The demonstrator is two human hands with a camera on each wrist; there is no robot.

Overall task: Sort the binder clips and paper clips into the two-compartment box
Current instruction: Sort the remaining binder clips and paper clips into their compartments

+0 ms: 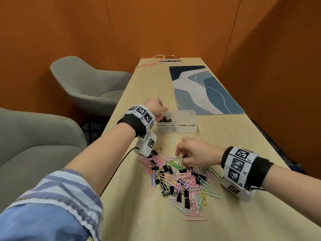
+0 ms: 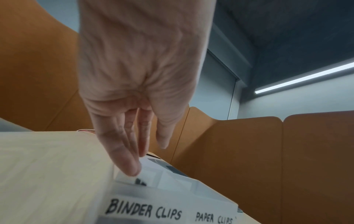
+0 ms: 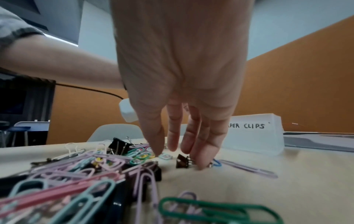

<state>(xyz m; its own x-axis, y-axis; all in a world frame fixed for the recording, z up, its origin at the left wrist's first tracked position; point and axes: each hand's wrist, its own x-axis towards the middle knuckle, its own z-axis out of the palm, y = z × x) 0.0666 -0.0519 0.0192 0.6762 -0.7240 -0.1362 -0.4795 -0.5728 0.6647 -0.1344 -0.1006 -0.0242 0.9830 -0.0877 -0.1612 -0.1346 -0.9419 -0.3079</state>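
A translucent two-compartment box (image 1: 186, 129) labelled BINDER CLIPS and PAPER CLIPS stands mid-table. Several black binder clips (image 1: 165, 120) lie in its left compartment; the right one looks bare. My left hand (image 1: 160, 117) hovers over the binder side with straight fingers (image 2: 132, 168) pointing down into the box (image 2: 172, 201) and holding nothing. A mixed pile of coloured paper clips and black binder clips (image 1: 180, 178) lies nearer me. My right hand (image 1: 180, 156) reaches down at the pile's far edge; its fingers (image 3: 201, 163) touch the table beside a small black binder clip (image 3: 182, 161), thumb apart from it.
A blue patterned mat (image 1: 205, 89) lies behind the box on the right. A power strip with red and white cables (image 1: 171, 61) sits at the table's far end. Two grey chairs (image 1: 90, 84) stand along the left table edge. Orange walls close in the booth.
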